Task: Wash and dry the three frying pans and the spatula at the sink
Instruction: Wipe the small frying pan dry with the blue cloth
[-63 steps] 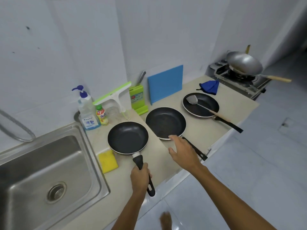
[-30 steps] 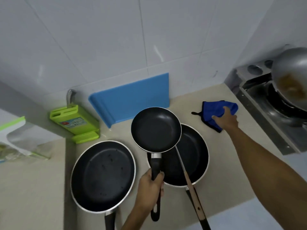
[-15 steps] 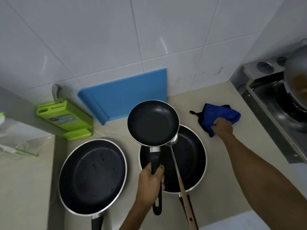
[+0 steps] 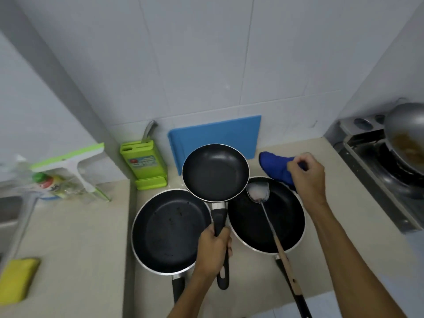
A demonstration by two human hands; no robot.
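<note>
- Left hand (image 4: 213, 251) grips the small frying pan (image 4: 215, 172) by its stiff handle; it is likely light enough to carry one-handed.
- Right hand (image 4: 306, 177), at three o'clock of the pan, pinches the soft blue cloth (image 4: 275, 168).

Both bare forearms reach in from bottom edge of frame. Near centre, left hand (image 4: 213, 251) makes fist round black handle of small frying pan (image 4: 215, 172), knuckles up, thumb side toward pan. Left forearm rises almost straight up frame. Right arm stretches diagonally from lower right corner, wrist slightly bent. Back of right hand (image 4: 306, 177) faces camera, fingers curled, pinching blue cloth (image 4: 274, 171) at its edge.
</note>
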